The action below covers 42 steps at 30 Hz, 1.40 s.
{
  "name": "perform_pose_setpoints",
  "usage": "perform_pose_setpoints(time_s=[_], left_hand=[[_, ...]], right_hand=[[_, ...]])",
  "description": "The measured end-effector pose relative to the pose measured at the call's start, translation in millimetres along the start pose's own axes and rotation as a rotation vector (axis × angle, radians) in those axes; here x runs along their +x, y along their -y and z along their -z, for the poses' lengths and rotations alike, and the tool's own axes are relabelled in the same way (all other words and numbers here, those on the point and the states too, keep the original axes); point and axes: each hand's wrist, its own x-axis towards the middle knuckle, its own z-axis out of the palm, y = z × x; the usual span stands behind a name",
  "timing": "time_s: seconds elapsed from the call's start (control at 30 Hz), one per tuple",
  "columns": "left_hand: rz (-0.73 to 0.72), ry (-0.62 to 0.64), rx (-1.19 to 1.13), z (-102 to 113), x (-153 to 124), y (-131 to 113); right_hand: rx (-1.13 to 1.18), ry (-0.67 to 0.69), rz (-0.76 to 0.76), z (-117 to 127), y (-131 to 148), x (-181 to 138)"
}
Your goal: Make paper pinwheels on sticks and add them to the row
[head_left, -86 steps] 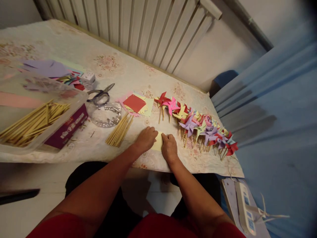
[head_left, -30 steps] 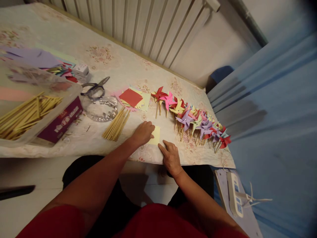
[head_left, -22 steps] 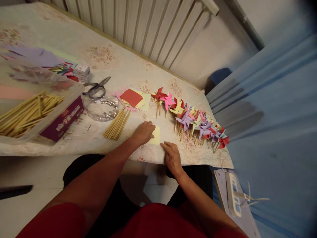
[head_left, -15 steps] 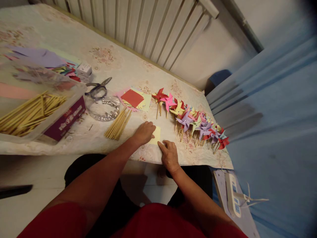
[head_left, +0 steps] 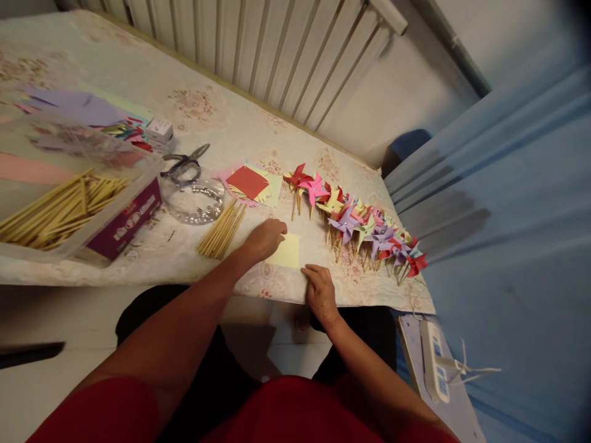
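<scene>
One pale yellow square of paper lies on the flowered tablecloth in the head view, near the table edge which is closest to the person. The left hand is at its upper left corner with the fingers curled, and it covers this part; I cannot tell if the fingers grip the paper or only press on it. The right hand is just beside the lower right corner, with fingers loosely stretched and nothing visible in them.

The step in hand seems to be the placing or steadying of this single sheet. In my judgement, the next move calls for a light touch of the fingertips, because thin paper can easily slip or bend.

The square looks flat and plain. I see no cut in its uncovered part, but fine creases would be too small to tell. Beyond it lies a pile of coloured paper, with a red sheet on top. To the left is a bundle of sticks, and to the right stand many paper pinwheels.
</scene>
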Motion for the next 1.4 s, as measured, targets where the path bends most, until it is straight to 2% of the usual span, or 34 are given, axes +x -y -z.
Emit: perform_pose_setpoints(time_s=[0.1, 0.17, 0.3, 0.47, 0.7, 1.4], left_hand=[[0.043, -0.038, -0.037, 9.8, -3.8, 4.9], [0.051, -0.039, -0.046, 12.9, -7.8, 8.0], [0.065, -0.023, -0.038, 12.4, -14.7, 13.6], [0.057, -0.019, -0.015, 11.5, -17.7, 17.9], [0.061, 0.026, 0.006, 10.7, -17.9, 17.1], [0.116, 0.057, 0.009, 9.1, -12.1, 14.4]], right_hand=[[0.054, -0.059, -0.025, -0.7, 8.1, 13.9], [0.06, -0.058, 0.028, -5.9, 17.1, 24.1], [0.057, 0.061, 0.167, -24.4, 38.8, 37.6], [0.001, 0.158, 0.175, -43.4, 53.4, 38.6], [-0.053, 0.222, 0.168, -43.6, 56.5, 39.5], [-0.047, 0.222, 0.217, -40.8, 53.2, 40.2]])
